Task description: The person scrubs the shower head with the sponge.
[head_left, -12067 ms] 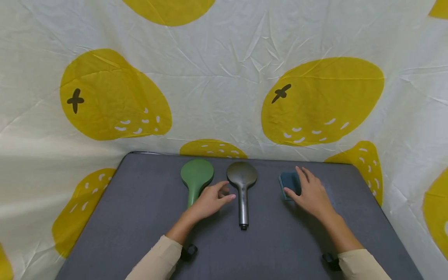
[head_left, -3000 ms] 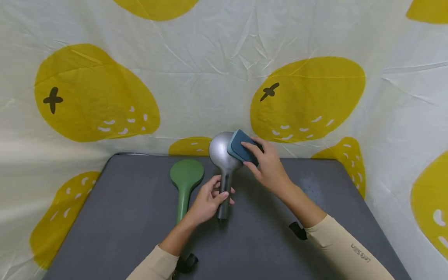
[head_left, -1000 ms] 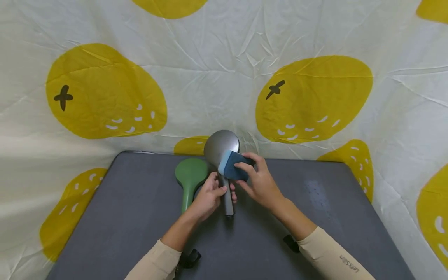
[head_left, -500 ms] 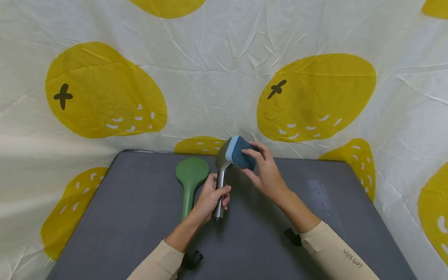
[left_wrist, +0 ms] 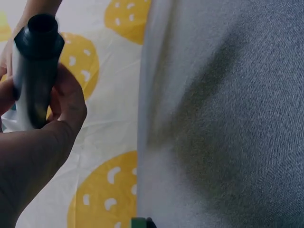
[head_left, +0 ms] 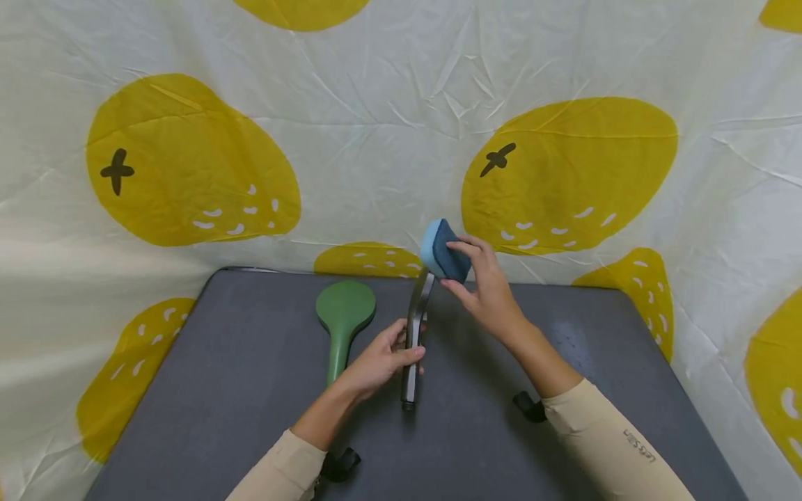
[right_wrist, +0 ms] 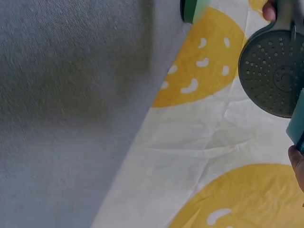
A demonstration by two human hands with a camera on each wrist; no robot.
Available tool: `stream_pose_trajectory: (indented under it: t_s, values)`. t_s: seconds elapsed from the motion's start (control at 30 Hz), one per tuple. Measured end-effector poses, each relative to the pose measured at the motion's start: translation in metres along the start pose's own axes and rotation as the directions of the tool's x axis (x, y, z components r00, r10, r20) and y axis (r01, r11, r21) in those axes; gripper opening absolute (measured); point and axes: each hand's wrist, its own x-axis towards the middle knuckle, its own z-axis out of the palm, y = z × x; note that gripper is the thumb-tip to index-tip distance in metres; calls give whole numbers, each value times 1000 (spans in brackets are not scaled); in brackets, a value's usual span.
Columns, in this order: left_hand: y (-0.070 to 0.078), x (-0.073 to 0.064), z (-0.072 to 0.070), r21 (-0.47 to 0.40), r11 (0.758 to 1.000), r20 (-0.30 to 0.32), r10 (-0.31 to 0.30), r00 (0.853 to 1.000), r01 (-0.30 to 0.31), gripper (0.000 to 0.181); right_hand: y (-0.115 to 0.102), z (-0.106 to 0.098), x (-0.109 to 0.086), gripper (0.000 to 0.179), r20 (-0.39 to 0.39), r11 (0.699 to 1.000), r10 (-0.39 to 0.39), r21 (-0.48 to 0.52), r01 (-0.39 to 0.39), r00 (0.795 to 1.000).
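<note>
My left hand [head_left: 385, 358] grips a grey shower head [head_left: 414, 327] by its handle, above the table. The shower head is turned edge-on in the head view; its nozzle face [right_wrist: 273, 71] shows in the right wrist view. Between fingers and thumb, my right hand [head_left: 491, 296] pinches a blue sponge [head_left: 447, 254] with a lighter blue layer. The sponge sits at the top of the shower head, covering part of it. In the left wrist view the threaded handle end [left_wrist: 40, 38] points toward the camera. A green shower head [head_left: 344, 313] lies on the table, left of my hands.
The dark grey table [head_left: 250, 390] ends at a white curtain [head_left: 376, 174] with yellow fruit prints behind it. A damp-looking patch [head_left: 570, 344] marks the table's right side. Dark bands [head_left: 341, 465] hang at both wrists.
Since earlier, both hands have taken up the grey shower head and the sponge. Lately the shower head has turned from face-on to edge-on, and the sponge has moved up to its top.
</note>
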Motion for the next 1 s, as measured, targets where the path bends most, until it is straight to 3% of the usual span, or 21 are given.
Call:
stream_pose_trajectory:
  t_s: [0.3, 0.5, 0.77, 1.0]
  values:
    - [3, -3, -2, -15, 1000, 83, -19, 996, 20, 49, 5, -9, 11, 65, 57, 998, 54, -14, -53, 997]
    - [0, -5, -2, -1, 1000, 90, -26, 996, 26, 56, 6, -11, 12, 66, 71, 996, 56, -76, -51, 996]
    - [-1, -6, 0, 31, 999, 86, 26, 996, -29, 55, -9, -11, 9, 62, 86, 975, -78, -201, 94, 993]
    - [1, -5, 1, 50, 998, 86, 33, 996, -37, 51, -19, -1, -3, 62, 159, 925, -227, -273, 263, 961]
